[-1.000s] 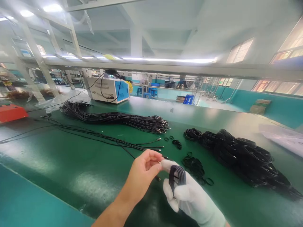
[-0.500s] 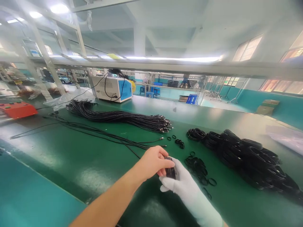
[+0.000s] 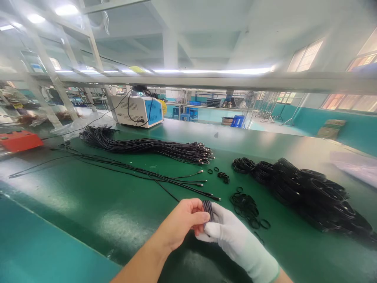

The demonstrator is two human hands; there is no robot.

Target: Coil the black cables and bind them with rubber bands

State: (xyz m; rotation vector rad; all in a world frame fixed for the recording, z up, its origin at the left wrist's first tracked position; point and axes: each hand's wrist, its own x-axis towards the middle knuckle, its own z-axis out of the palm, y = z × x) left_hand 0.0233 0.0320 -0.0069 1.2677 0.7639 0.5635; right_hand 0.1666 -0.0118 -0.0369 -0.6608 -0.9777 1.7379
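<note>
Between my two hands is a small coil of black cable [image 3: 207, 208], its turns side by side. My bare left hand [image 3: 188, 217] is closed on the coil's left side, thumb across the front. My right hand [image 3: 225, 226], in a white glove, grips the same coil from the right and below. Just beyond my hands lie several loose black cables [image 3: 159, 177] with metal plugs at their right ends. Right of the glove is a pile of black rubber bands [image 3: 246, 206], with a smaller clump of bands [image 3: 224, 177] farther back.
A thick bundle of straight black cables [image 3: 147, 147] lies across the green table [image 3: 88, 204]. Many coiled cables [image 3: 306, 192] are heaped at right. At the back stands a white and blue machine [image 3: 138, 112]; a red box [image 3: 20, 140] sits far left. A shelf beam [image 3: 188, 80] spans above.
My hands have moved slightly down and nearer to me, turning the coil so its turns show. The plug ends that my left hand covered are now visible.
</note>
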